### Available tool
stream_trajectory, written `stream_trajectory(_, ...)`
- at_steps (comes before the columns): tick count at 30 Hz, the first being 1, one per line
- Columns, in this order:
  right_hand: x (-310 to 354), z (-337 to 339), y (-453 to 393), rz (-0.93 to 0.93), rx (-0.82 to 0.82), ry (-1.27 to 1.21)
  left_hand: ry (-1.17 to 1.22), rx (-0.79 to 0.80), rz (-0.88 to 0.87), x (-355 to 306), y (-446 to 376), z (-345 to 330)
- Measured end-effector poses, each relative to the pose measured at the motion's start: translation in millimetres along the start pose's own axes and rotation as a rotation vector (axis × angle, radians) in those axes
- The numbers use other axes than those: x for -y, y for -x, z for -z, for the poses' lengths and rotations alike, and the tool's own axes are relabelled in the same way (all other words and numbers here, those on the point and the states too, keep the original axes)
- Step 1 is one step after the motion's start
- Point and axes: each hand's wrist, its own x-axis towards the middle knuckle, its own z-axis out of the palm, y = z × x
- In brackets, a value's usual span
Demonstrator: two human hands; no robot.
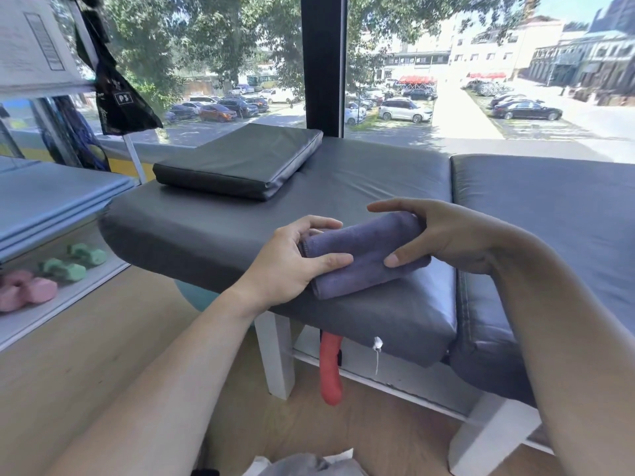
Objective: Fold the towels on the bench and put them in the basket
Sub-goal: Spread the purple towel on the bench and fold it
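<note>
Window bay, car park outside. Grey padded bench [360, 187] runs along the glass on white legs, split by a seam into two cushions. We stand at its near edge, wood floor below.

Purple towel [364, 255]: folded into a thick, narrow bundle, lying on the left cushion close to the front edge, long axis running from lower left to upper right. Looks like it rests on the bench top; we can't tell if it is lifted slightly.

Left hand [292, 262]: on the towel's left end. Fingers curled over the far side, thumb laid flat along the near top face, so the end is clamped between them.

Right hand [443, 235]: on the towel's right end. Index finger stretched out over the top, thumb pressed against the near side, bundle pinched between. The other fingers are hidden behind the towel.

Other items:
- loose dark grey cushion [240, 163] on the back-left of the bench, well apart from the towel
- red object [330, 369] hanging under the bench front, beside a white leg; can't tell what it is
- green dumbbells [74, 261] and pink dumbbells [24, 292] on a low shelf at the left
- black pouch [118, 97] hanging at the upper left
- pale grey fabric at the bottom edge, too cropped to identify
</note>
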Motion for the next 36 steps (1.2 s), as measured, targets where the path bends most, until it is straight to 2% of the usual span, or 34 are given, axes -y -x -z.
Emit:
stream_trajectory(4, 3, 0, -3, 0.039, -0.097, -0.312, 0.151, -0.039, 0.01, -4, 0, -2)
stream_trajectory(8, 3, -5, -7, 0.06, -0.155, -0.465, 0.124, 0.148, 0.085, -8, 0, 0)
stream_trajectory(12, 7, -11, -10, 0.092, -0.157, -0.528, 0.061, 0.206, 0.122, -12, -2, 4)
stream_trajectory(15, 8, -11, -9, 0.097, -0.084, -0.488, -0.059, 0.259, 0.141, -13, 0, 6)
stream_trajectory(19, 2, -11, -6, -0.011, -0.01, -0.268, -0.096, 0.276, 0.134, -13, 4, 5)
stream_trajectory(21, 1, -12, -5, -0.025, -0.052, -0.183, -0.056, 0.271, 0.137, -12, 5, 5)
stream_trajectory(25, 6, -20, -12, 0.062, -0.266, -0.109, 0.097, 0.278, 0.158, -13, 8, 10)
stream_trajectory(27, 9, -27, -15, 0.109, -0.356, -0.153, 0.246, 0.239, 0.16, -15, 10, 8)
stream_trajectory(31, 13, -30, -21, 0.131, -0.489, -0.247, 0.646, -0.076, 0.122, -14, 4, 3)
stream_trajectory(33, 14, -31, -22, 0.117, -0.462, -0.225, 0.642, -0.133, 0.143, -14, 4, 1)
stream_trajectory(36, 13, -38, -24, 0.134, -0.476, -0.09, 0.487, -0.096, 0.213, -12, 7, -1)
